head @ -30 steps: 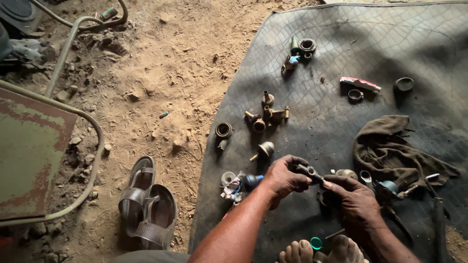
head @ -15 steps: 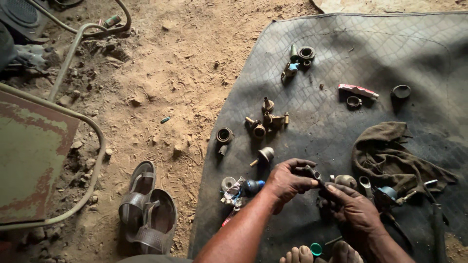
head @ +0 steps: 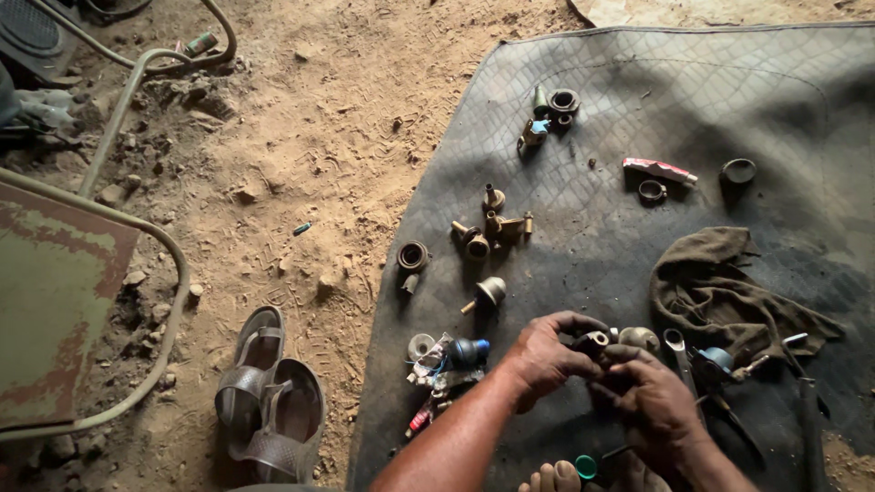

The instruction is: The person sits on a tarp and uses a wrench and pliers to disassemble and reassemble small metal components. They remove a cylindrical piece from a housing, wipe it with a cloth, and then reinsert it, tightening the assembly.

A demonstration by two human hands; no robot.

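Head view: left hand (head: 547,357) and right hand (head: 652,405) together pinch a small brass fitting (head: 594,343) above the mat (head: 638,91); rag (head: 720,292) nearby.

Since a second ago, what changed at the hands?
The left hand and right hand still work one small metal fitting between them; the fingers have shifted and closed tighter around it. Nothing taken up or let go. Brass parts, rag and sandals lie unchanged.
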